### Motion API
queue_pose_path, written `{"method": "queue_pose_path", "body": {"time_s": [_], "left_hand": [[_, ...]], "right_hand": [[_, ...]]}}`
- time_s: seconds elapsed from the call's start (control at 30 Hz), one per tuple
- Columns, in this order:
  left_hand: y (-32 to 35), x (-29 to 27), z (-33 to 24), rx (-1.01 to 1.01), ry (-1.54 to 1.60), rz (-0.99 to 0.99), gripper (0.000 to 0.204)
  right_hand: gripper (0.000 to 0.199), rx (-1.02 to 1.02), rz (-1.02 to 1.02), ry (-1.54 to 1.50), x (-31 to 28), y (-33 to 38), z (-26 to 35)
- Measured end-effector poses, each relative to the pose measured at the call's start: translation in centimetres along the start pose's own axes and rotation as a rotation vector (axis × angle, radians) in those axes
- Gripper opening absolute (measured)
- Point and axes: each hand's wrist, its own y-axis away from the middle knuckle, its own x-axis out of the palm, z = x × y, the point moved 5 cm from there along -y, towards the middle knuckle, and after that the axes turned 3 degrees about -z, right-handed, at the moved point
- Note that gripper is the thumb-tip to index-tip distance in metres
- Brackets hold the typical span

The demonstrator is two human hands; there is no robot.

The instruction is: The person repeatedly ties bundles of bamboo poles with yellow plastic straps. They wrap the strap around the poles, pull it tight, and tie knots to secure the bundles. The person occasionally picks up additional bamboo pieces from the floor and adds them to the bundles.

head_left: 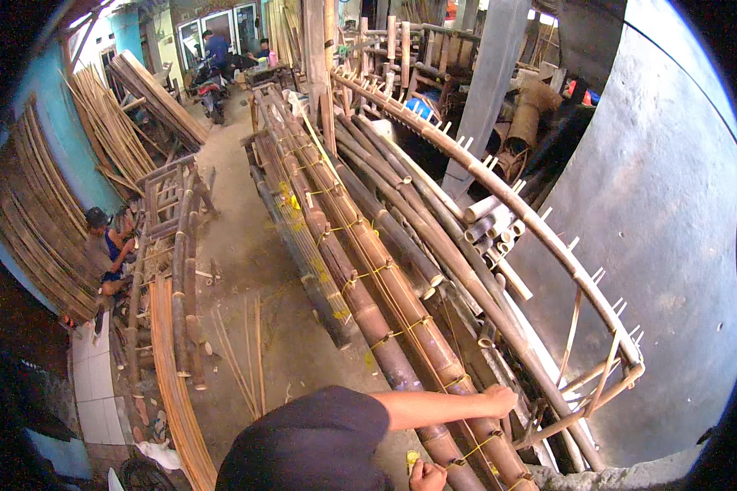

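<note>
My left arm, in a dark short sleeve, reaches across a long pair of brown bamboo poles (422, 331). At its end my left hand (498, 401) is closed just beyond the poles' far side; what it grips, if anything, is hidden. Low at the bottom edge is my right hand (427, 476), its fingers curled around a small yellow bundle (413, 460) that looks like twine. Thin yellow twine (401, 332) crosses the poles at several places, around short pegs standing up from them.
Loose bamboo poles (458, 254) lie along the right, beside a curved, pegged bamboo rail (540, 225) and a grey wall (663, 204). A bamboo ladder-like frame (172, 245) and flat strips (176, 385) are at left. One person (113, 245) sits there; others are far back.
</note>
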Motion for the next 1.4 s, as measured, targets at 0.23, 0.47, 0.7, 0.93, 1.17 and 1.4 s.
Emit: {"method": "queue_pose_path", "body": {"time_s": [0.23,0.47,0.7,0.93,1.17,1.4], "left_hand": [[12.7,-17.4,8.7,-0.115,-0.069,-0.549,0.041],[16.0,-12.5,14.4,0.224,-0.268,-0.009,0.028],[12.6,-8.0,13.2,0.397,-0.132,0.045,0.015],[12.8,-7.8,13.2,0.397,-0.067,-0.163,0.009],[14.5,-7.8,12.2,0.494,-0.223,-0.196,0.018],[15.5,-14.6,12.3,0.547,0.02,-0.171,0.061]], "right_hand": [[0.032,0.153,0.174,0.08,0.5,-0.4,-0.1],[0.027,0.116,0.286,0.098,1.2,-2.5,2.7],[0.034,0.097,0.365,-0.055,5.7,-7.3,10.4],[0.029,-0.108,0.337,0.059,14.5,-12.7,7.8],[0.021,0.095,0.327,-0.11,15.9,-14.9,1.8],[0.021,0.09,0.306,0.029,12.0,-17.8,8.3]]}}
